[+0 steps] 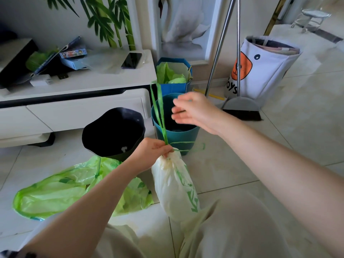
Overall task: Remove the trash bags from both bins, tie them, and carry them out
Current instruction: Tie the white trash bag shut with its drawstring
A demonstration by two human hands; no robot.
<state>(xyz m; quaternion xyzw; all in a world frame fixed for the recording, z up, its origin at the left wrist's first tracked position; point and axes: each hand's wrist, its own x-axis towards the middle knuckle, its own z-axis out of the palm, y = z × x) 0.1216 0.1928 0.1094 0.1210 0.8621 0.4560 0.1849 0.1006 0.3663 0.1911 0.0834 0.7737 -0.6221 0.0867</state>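
My left hand [153, 151] grips the gathered neck of a white trash bag [175, 185] with green print, which hangs above the floor. Green drawstrings [160, 112] rise from the neck, and a loop of string trails to the right. My right hand [193, 110], blurred, hovers over the teal bin [176, 135] with fingers apart and nothing in it. The black bin [113, 131] stands to the left, lined dark inside. Green bags [61, 187] lie flat on the floor beneath my left arm.
A white TV cabinet [78, 94] with a phone [131, 60] and boxes runs along the left. Behind the bins are a blue paper bag [175, 86], a broom and dustpan [240, 107] and a white toy basket [264, 69]. Tiled floor lies to the right.
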